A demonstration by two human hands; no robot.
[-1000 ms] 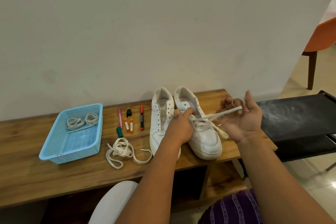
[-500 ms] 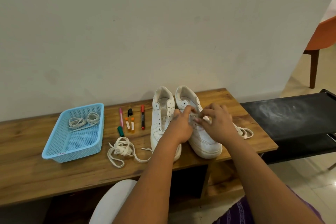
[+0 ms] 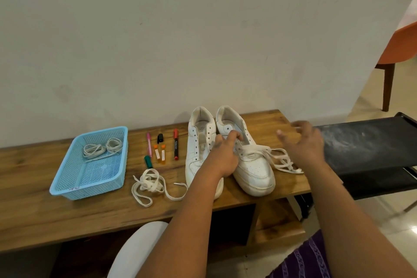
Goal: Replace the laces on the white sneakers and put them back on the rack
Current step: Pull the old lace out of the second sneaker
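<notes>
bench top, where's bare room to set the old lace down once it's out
Bare wood runs along the front edge of the bench, below the basket and left of the loose lace. The strip behind the basket up to the wall is free too. It is crowded from the markers to the sneakers, and the trailing lace takes the right end.

Plain wall (image 3: pixel 203 29), wooden bench (image 3: pixel 45 214), orange chair (image 3: pixel 397 45)

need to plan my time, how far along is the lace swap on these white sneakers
Early stage. Done: the left sneaker has bare eyelets, and a pulled lace lies loose on the bench. In hand: the left hand steadies the right sneaker, whose lace is only partly out; the right hand hovers open. Left: fitting the laces in the blue basket, then the rack.
</notes>
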